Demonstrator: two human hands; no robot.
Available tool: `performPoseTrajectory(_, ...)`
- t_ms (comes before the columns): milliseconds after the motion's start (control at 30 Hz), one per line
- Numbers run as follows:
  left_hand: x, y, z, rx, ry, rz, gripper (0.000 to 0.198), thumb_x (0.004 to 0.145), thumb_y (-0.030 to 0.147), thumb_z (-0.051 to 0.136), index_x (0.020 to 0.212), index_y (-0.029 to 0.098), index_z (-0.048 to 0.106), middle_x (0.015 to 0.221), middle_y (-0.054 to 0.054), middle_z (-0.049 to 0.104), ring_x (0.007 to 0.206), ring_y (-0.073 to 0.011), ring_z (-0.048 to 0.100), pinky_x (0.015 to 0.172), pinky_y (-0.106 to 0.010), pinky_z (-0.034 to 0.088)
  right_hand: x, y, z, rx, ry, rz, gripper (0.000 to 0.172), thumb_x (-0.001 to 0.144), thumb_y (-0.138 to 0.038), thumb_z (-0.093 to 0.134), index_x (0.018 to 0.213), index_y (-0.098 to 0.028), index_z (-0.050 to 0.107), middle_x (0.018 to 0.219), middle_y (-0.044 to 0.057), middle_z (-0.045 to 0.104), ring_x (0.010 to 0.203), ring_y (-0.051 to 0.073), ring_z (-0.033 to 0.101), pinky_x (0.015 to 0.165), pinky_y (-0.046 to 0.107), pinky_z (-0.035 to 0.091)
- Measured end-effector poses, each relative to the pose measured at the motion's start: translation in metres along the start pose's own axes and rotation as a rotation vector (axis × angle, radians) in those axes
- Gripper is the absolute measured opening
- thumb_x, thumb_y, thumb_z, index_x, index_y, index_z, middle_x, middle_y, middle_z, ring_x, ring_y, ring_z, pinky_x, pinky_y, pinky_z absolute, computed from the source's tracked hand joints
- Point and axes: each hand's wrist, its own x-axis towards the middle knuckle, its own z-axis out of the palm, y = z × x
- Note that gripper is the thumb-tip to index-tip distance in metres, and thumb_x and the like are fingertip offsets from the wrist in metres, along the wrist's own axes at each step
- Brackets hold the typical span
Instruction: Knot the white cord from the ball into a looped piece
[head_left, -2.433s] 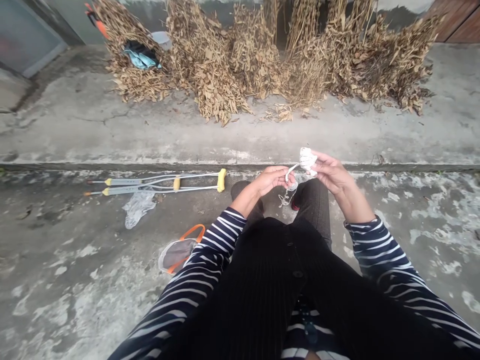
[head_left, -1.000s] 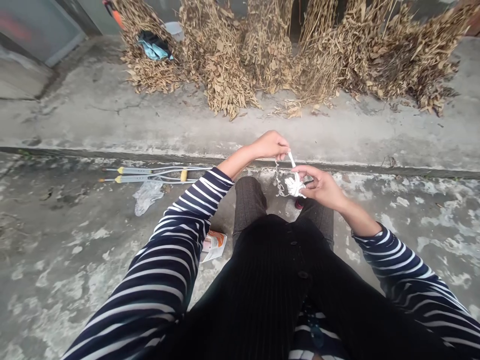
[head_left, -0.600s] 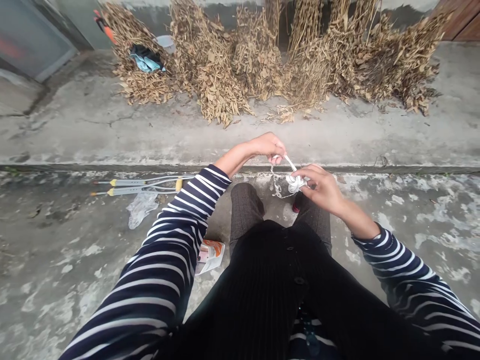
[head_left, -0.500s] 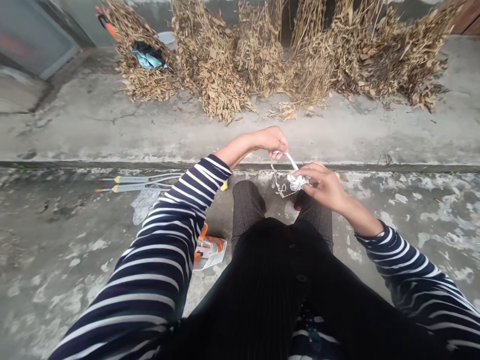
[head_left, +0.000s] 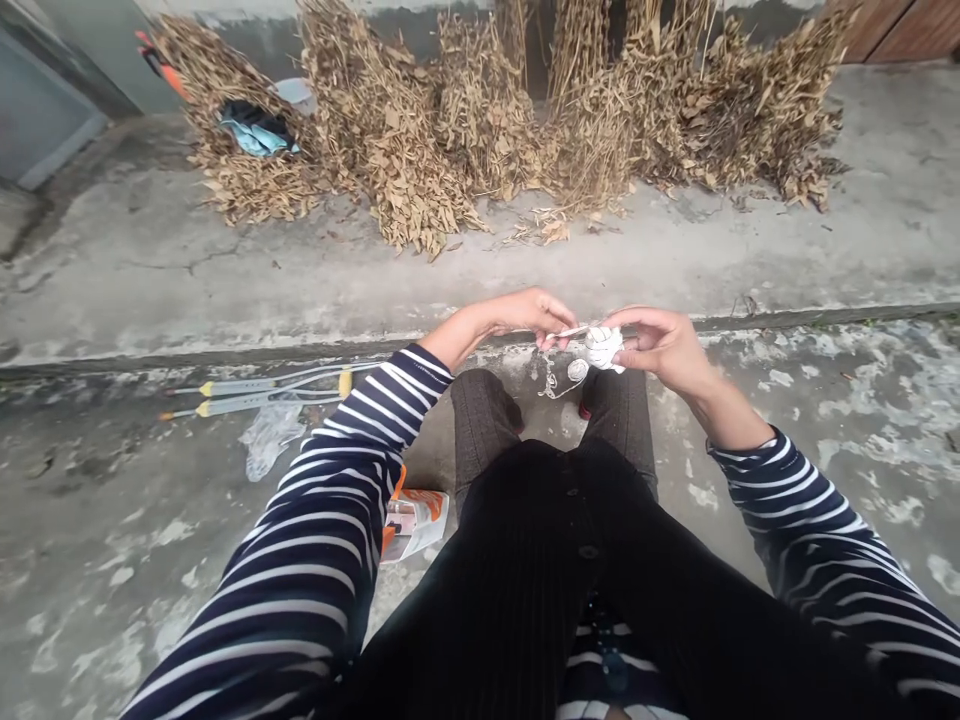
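Note:
A white wound bundle of flat cord (head_left: 604, 348) is pinched between the thumb and fingers of my right hand (head_left: 664, 345). My left hand (head_left: 544, 316), just left of it, grips a white strip (head_left: 568, 332) that runs to the bundle. Below the two hands shows a small round white coil (head_left: 577, 370) with a crinkled thin string (head_left: 551, 382) trailing from it; whether it hangs or lies on the ground I cannot tell. My knees are beneath the hands.
Crutches (head_left: 247, 395) with yellow parts and a clear plastic bag (head_left: 271, 440) lie on the ground at left. An orange and white bag (head_left: 416, 520) stands by my leg. Ahead, a concrete step (head_left: 337, 290) carries dried plant bundles (head_left: 420, 140) and a blue and black cloth (head_left: 259, 130).
My left hand has lowered, so the strip is now nearly level and shorter between the hands. My right hand has turned and risen slightly with the bundle. The view has shifted right.

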Motion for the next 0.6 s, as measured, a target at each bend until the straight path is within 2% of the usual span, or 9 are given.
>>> performPoseTrajectory(100,-0.017,0.005,0.007,-0.064,0.025,0.006,0.021,0.079,0.033,0.079,0.087,0.013,0.08,0.076,-0.008,0.075,0.054,-0.0088,0.061,0.058,-0.022,0.047,-0.002,0.002,-0.008,0.005,0.032,0.053,0.045,0.059,-0.028,0.094,0.1,-0.02,0.079,0.096,0.005,0.071,0.081,0.015,0.065,0.068,0.028,0.059)
performPoseTrajectory(200,-0.032,0.016,0.009,-0.032,0.013,-0.017,0.022,0.075,0.033,0.083,0.086,0.014,0.081,0.07,-0.007,0.073,0.053,-0.0104,0.06,0.056,-0.023,0.047,-0.002,0.0,-0.012,-0.026,0.018,0.066,0.051,0.056,-0.027,0.095,0.104,-0.021,0.078,0.093,0.003,0.068,0.079,0.014,0.062,0.065,0.026,0.056)
performPoseTrajectory(267,-0.04,0.024,0.006,0.038,0.039,-0.038,0.019,0.071,0.027,0.086,0.084,0.015,0.082,0.063,-0.005,0.07,0.051,-0.0114,0.06,0.055,-0.024,0.047,-0.001,-0.004,-0.012,-0.087,-0.036,0.078,0.05,0.059,-0.025,0.092,0.107,-0.021,0.078,0.091,0.002,0.067,0.078,0.013,0.061,0.064,0.023,0.054)
performPoseTrajectory(400,-0.05,0.04,-0.01,0.163,0.25,0.0,0.008,0.07,0.017,0.085,0.077,0.013,0.081,0.057,-0.003,0.064,0.056,-0.013,0.063,0.06,-0.025,0.048,0.002,-0.014,-0.006,-0.247,-0.241,0.15,0.047,0.067,-0.016,0.08,0.114,-0.021,0.078,0.09,0.002,0.068,0.077,0.012,0.061,0.062,0.021,0.052)
performPoseTrajectory(500,-0.051,0.053,-0.02,0.198,0.276,0.009,0.006,0.074,0.018,0.082,0.074,0.013,0.078,0.059,-0.003,0.064,0.059,-0.0128,0.064,0.063,-0.025,0.049,0.005,-0.016,0.0,-0.292,-0.341,0.19,0.054,0.068,-0.013,0.074,0.122,-0.022,0.075,0.094,0.003,0.071,0.08,0.014,0.064,0.061,0.022,0.052)
performPoseTrajectory(600,-0.048,0.066,-0.019,0.18,0.289,-0.007,0.011,0.075,0.02,0.082,0.071,0.011,0.075,0.061,-0.004,0.065,0.061,-0.0133,0.064,0.065,-0.026,0.049,0.01,-0.015,0.005,-0.366,-0.366,0.18,0.059,0.068,-0.01,0.072,0.125,-0.023,0.072,0.1,0.004,0.074,0.088,0.017,0.068,0.062,0.023,0.053)
